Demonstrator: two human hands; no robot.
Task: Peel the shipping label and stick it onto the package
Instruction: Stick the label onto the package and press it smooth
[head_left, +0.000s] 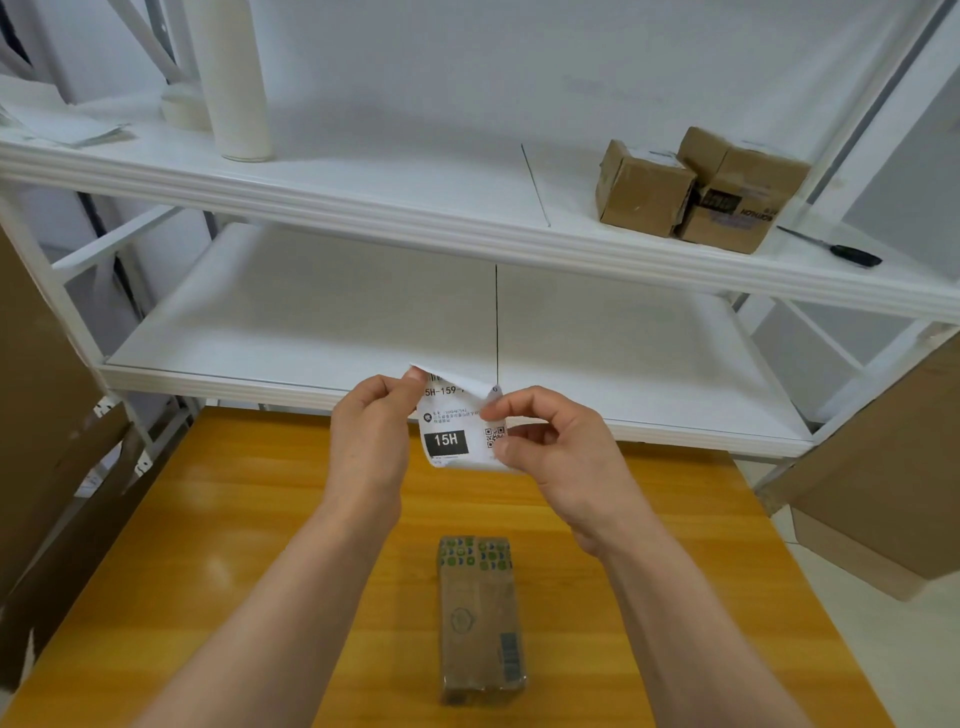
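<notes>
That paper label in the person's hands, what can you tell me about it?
The label is a small white paper slip printed in black: a dark block reading 15H, a QR code and lines of small text. It is held in the air above the wooden table, pinched by the left hand and right hand. Its top right corner curls over, as if being peeled.

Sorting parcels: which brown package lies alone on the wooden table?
The long taped package with the green-patterned end, below the hands; the other boxes sit on the shelf.
</notes>
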